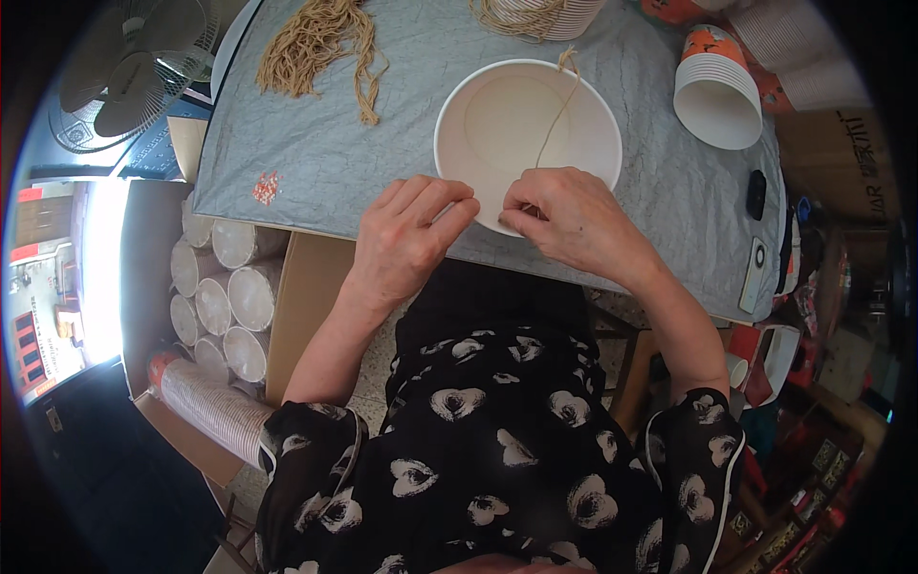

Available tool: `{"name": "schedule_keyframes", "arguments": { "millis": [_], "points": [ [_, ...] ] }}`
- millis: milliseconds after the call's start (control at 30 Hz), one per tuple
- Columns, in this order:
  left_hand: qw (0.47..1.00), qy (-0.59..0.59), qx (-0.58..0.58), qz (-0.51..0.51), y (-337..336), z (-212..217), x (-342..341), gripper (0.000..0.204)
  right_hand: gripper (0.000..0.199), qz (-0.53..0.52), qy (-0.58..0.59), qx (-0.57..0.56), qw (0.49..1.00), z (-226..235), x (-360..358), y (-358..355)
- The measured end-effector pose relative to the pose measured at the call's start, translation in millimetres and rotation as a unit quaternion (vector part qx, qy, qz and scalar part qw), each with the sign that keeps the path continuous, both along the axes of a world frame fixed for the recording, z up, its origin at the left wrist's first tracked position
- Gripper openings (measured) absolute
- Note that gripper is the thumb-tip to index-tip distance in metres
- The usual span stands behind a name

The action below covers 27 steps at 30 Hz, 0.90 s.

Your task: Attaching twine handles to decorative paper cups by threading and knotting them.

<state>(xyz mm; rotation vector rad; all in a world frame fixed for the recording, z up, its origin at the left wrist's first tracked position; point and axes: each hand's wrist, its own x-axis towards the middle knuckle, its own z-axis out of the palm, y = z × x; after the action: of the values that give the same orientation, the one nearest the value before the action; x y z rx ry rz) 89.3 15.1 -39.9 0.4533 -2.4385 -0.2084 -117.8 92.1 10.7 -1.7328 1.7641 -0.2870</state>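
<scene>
Both hands at the near rim of the white paper bowl [528, 129].
Left hand [409, 234] pinches the rim, fingers closed; right hand [564, 218] grips the tan string [557, 110] running across the bowl.

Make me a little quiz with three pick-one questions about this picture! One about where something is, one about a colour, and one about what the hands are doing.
1. Where does the loose bundle of tan string lie?
A. On the grey tablecloth, up and left of the bowl
B. Inside the bowl
C. On the floor

2. What colour is the inside of the big paper bowl?
A. Red
B. White
C. Black

3. What are the left hand and right hand doing?
A. Resting in the lap
B. Both at the near rim of the bowl, the right pinching a thin string
C. Lifting the stack of cups

Answers:
1 A: the bundle lies on the cloth, clear of the bowl.
2 B: the inside shows plain white.
3 B: the fingers meet at the rim, and the string runs across the bowl to the right hand.
</scene>
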Motion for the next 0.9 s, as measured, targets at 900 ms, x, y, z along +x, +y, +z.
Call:
{"name": "schedule_keyframes", "arguments": {
  "millis": [900],
  "points": [
    [0.93,-0.097,0.31,-0.172,-33.7,33.6,-44.0,0.032,0.051,-0.121,-0.031,-0.4,0.908,-10.1,-10.0,46.3]
  ]
}}
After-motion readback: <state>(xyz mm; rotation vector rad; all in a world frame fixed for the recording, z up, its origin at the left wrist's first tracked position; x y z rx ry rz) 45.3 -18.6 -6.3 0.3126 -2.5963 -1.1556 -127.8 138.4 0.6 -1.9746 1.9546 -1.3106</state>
